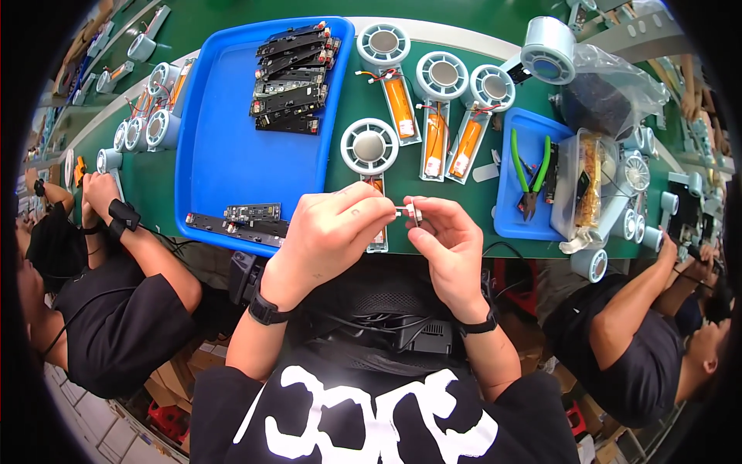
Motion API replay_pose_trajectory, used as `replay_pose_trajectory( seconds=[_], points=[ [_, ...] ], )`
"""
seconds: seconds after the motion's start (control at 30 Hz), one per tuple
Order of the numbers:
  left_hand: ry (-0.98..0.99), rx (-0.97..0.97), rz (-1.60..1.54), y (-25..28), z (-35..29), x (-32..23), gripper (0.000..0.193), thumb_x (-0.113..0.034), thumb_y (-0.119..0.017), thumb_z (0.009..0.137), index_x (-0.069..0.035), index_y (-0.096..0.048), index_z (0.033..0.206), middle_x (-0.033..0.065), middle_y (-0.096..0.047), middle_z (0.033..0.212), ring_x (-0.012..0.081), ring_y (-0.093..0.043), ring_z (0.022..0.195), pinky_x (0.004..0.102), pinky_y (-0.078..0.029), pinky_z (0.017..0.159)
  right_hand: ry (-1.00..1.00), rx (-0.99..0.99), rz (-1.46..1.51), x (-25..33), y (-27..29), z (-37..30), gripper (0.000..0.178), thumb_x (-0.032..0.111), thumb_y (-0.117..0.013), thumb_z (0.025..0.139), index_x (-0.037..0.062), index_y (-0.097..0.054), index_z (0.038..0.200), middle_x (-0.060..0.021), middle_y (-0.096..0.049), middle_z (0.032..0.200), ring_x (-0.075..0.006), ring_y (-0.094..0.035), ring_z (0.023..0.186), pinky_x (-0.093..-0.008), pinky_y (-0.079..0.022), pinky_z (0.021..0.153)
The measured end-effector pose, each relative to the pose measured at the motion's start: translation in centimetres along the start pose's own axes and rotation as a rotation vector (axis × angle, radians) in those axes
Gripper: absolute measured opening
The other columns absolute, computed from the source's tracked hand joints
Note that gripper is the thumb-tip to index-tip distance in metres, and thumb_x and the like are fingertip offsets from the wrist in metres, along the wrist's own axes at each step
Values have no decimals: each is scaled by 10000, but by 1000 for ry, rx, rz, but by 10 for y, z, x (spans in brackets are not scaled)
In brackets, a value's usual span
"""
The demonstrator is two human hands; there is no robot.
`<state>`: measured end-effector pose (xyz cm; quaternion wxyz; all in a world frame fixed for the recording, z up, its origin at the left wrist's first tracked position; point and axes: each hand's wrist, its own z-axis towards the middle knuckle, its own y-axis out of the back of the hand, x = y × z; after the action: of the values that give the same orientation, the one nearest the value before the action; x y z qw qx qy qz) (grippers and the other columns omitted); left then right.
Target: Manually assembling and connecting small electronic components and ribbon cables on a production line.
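Observation:
My left hand point(328, 230) is closed in a pinch on the thin pale end of a small part, its fingertips meeting my right hand's. Between thumb and fingers, my right hand point(454, 246) grips a small round metal part point(415, 212); its exact kind is too small to tell. Just beyond my hands lies a pale blue handheld fan body point(369, 147) with a round grille. Its handle runs under my left hand, which partly hides it. Farther back lie several similar fan bodies, including one with an orange battery point(399, 107) in its open handle.
A blue tray point(224, 147) at left holds black circuit board strips point(292, 97). On the right, a smaller blue tray point(506, 220) carries green-handled cutters point(530, 174), beside a clear box point(568, 185) and a plastic bag point(610, 93). Co-workers sit on both sides.

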<state>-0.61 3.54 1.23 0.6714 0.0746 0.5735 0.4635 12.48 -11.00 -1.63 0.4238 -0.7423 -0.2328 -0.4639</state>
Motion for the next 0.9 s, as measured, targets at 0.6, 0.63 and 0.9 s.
replay_pose_trajectory(
  seconds=[0.6,0.63,0.9],
  points=[
    [-116,-174,153,-16,-6,10,237,42,-759,715,-44,-683,922,54,-636,758,224,-621,611,325,-477,514,63,70,-65,-6,2,3,355,-132,-657,891,-37,-665,1233,-156,-645,1241,-252,-677,1098,-402,-580,973],
    [-113,-175,152,-16,-6,9,237,42,-759,715,-44,-683,922,54,-636,758,224,-621,611,325,-477,514,60,70,-67,-6,2,3,355,-132,-657,891,-37,-665,1233,-156,-645,1241,-252,-677,1098,-402,-580,973],
    [-114,-128,271,-15,-6,8,278,18,-731,657,-58,-681,919,42,-620,762,211,-584,613,317,-447,498,67,61,-133,-7,1,4,343,-125,-643,908,-42,-663,1240,-158,-644,1245,-247,-675,1108,-404,-591,966]
  ],
)
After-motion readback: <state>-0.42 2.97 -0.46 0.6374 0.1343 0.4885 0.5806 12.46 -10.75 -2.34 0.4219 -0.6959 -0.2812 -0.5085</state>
